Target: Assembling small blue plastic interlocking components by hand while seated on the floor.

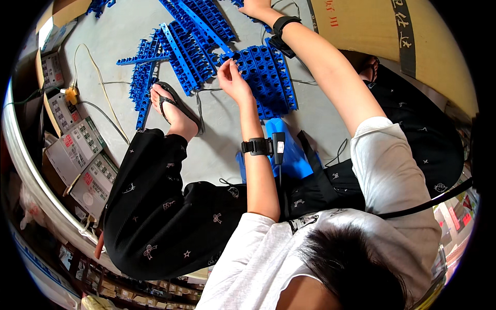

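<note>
A blue plastic grid panel (268,77) lies on the grey floor in front of me. My left hand (233,78) pinches its near-left corner with the fingertips together; a black band sits on that wrist. My right hand (256,7) reaches far out to the top edge of the picture, resting at more blue pieces there. Its fingers are cut off by the rim, so its grip is hidden. A black band is on that wrist too.
A pile of long blue plastic strips and grids (181,41) spreads to the left of the panel. My sandalled foot (173,106) rests beside it. A large cardboard box (361,26) stands at the right, small printed boxes (77,150) and a white cable (101,88) at the left, and a blue bag (292,152) by my knee.
</note>
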The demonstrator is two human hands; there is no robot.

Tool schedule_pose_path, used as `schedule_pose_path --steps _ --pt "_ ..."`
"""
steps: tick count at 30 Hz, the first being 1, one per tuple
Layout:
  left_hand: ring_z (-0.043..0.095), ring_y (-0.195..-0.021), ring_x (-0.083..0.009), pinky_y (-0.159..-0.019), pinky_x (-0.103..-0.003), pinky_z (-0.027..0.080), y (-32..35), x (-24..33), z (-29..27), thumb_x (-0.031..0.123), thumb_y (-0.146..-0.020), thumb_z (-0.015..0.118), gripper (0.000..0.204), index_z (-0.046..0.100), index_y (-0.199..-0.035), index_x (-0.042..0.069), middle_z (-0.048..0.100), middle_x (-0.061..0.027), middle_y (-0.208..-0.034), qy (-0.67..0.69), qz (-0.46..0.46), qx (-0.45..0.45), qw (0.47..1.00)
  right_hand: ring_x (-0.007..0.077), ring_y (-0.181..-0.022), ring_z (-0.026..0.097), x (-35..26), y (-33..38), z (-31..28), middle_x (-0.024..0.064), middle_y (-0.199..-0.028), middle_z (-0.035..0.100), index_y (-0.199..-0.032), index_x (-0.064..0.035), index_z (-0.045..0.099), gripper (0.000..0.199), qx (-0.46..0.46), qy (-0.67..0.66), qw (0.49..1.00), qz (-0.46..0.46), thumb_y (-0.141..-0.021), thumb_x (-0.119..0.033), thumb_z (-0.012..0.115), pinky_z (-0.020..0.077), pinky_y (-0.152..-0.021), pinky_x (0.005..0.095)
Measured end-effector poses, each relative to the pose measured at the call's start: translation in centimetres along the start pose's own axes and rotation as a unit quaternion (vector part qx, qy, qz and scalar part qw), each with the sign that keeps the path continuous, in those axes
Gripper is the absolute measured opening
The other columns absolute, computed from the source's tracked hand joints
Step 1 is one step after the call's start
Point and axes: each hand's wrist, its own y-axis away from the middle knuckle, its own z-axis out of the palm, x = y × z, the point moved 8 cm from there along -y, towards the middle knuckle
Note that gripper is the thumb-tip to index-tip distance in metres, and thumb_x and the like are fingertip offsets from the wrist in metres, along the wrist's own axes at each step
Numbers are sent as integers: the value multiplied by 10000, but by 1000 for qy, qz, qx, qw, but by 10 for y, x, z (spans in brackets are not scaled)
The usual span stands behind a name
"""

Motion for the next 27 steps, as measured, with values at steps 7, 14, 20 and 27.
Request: schedule_pose_path --steps 7,14,20,27 --pt "524 -776 -84 -623 -205 394 7 6 16 188 -851 534 165 552 -931 45 578 -23 -876 15 1 -28 999 95 -458 479 13 11 -8 11 -517 518 -518 -94 536 474 -77 -265 961 -19 -567 -529 716 382 -445 219" --pt "546 -887 -169 -706 -268 434 0 12 -18 377 -869 473 389 514 -1039 29 581 -96 -980 49 -45 -34 997 38 -521 429 -45 140 17 -46 -616 524 -679 -97 601 353 -258 -459 849 -40 -645 -426 725 339 -475 175" --pt "567 -847 -161 -681 -269 451 1 4 -9 377 -878 434 408 509 -1049 15 596 -111 -972 45 -64 -50 996 77 -550 523 -10 85 -9 -1 -609 569 -756 -40 585 350 -24 -350 931 -104 -664 -345 728 407 -498 221" --pt "588 -767 -146 -618 -236 452 13 -4 -15 348 -873 459 346 525 -987 28 609 -92 -896 65 -64 -51 995 299 -724 606 -56 78 16 143 -763 615 -766 -28 594 570 -2 -14 997 -74 -588 -565 669 475 -600 396"
